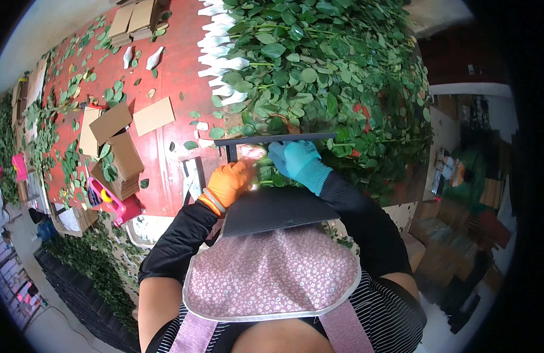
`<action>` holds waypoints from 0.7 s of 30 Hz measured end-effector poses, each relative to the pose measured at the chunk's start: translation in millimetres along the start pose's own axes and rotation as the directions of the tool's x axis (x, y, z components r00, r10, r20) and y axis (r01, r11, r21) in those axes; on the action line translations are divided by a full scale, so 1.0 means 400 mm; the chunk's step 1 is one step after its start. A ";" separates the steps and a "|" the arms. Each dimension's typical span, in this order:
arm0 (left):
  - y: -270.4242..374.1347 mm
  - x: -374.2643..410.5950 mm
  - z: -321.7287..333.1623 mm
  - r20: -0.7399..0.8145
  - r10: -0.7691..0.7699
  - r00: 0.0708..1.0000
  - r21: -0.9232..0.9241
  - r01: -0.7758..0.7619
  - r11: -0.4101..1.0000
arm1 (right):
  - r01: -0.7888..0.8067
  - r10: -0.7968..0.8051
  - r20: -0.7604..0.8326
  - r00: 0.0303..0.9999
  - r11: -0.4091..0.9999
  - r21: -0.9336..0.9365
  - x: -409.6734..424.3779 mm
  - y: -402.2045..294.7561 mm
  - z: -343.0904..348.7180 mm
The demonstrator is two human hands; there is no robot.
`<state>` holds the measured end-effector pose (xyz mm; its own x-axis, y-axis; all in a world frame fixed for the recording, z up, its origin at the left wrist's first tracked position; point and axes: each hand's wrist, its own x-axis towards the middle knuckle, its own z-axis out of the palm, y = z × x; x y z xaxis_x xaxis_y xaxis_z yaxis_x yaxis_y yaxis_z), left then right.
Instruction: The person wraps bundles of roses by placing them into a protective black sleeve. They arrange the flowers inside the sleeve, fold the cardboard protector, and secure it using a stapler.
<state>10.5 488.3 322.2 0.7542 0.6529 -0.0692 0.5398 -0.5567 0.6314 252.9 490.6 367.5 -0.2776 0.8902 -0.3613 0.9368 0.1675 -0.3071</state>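
Observation:
My left hand (228, 182) wears an orange glove with a pale band at the wrist. Its blurred fingertips are beside a pale pink rose bloom (253, 151); whether they grip anything is unclear. My right hand (298, 159), in a turquoise knit glove with a grey palm, is just right of the bloom, fingers bent over the leafy stems; its grasp is hidden. Beyond both hands runs a dark straight bar (276, 139), joined to a short upright piece at its left. Between my forearms lies a stack of black sheets (281, 212), close to my floral apron (272, 273).
Many leafy rose stems (325, 66) cover the right of the red table (166, 110), their heads in white mesh sleeves (223, 64). At left lie cardboard pieces (124, 163), a pink tape dispenser (122, 209) and loose sleeves (154, 58). More cardboard (133, 20) is stacked at the back.

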 end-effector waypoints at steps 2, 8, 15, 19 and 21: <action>0.007 0.000 -0.015 0.020 -0.003 1.000 -0.019 0.003 1.000 | 0.105 -0.111 0.047 0.993 0.988 0.117 -0.020 0.020 -0.008; 0.009 0.003 -0.033 0.062 0.001 0.998 -0.096 0.005 0.995 | 0.088 -0.255 0.304 0.918 0.878 0.470 -0.032 0.042 0.027; -0.009 -0.005 -0.007 -0.021 0.046 0.999 -0.108 -0.048 0.993 | 0.222 -0.265 -0.139 0.954 0.939 -0.265 0.019 -0.010 0.052; -0.007 -0.005 -0.006 -0.052 0.050 0.997 -0.165 -0.058 0.985 | 0.217 -0.229 -0.011 0.973 0.933 -0.286 0.062 -0.019 0.101; 0.001 -0.005 -0.007 -0.014 0.007 1.000 -0.171 -0.009 0.985 | 0.229 -0.263 -0.085 0.961 0.930 -0.289 0.081 -0.006 0.134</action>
<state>8.0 488.4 324.8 0.7526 0.6563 -0.0539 0.4608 -0.4664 0.7550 230.4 496.3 309.5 -0.4950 0.8476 -0.1913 0.8689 0.4819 -0.1134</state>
